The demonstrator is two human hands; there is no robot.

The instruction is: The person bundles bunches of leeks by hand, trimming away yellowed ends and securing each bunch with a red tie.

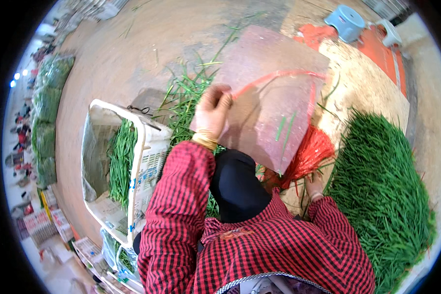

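My left hand [214, 110] pinches one end of a red plastic strip [275, 75] above the left side of a reddish-brown board [253, 114]. The strip arcs across the board and runs down to a bundle of red plastic strips [310, 154] at its lower right edge. My right hand [314, 185] is low beside that bundle, near the cut leafy greens; its fingertips are partly hidden, so its hold is unclear. A large pile of long green leaves [382, 198] lies to the right. A few loose leaves [280, 128] rest on the board.
A white plastic crate [150, 161], lined and holding green leaves [123, 165], stands at the left. Scattered leaves [185, 99] lie between crate and board. Blue [346, 22] and pale [389, 33] stools stand at the upper right. Packed green bags [47, 106] line the far left.
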